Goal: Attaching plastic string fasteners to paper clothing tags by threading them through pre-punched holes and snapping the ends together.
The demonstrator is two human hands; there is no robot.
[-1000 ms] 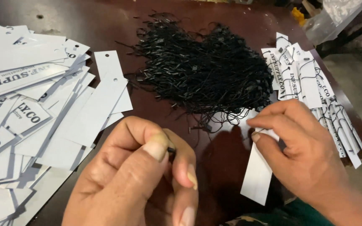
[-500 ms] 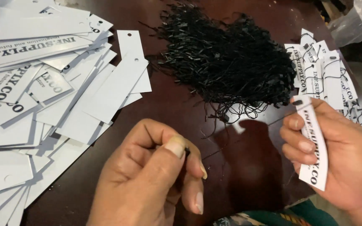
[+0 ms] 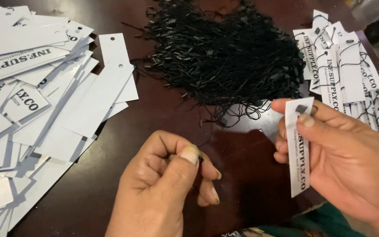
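Card tag (image 3: 298,149), light and stiff, pinched in your right hand (image 3: 338,162); left hand (image 3: 167,184) nips limp black loop (image 3: 201,158); grip tag edges, 12 o'clock end.

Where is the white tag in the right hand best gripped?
Probably at its upper end, as the right hand does now: thumb in front, fingers behind, coming from the right edge. The white tag is a flat, narrow, upright strip, so a pinch across its faces suits it.

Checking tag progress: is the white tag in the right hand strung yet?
Cannot tell. The white tag, pinched in the right hand, shows a dark piece at its hole, no cord visibly.
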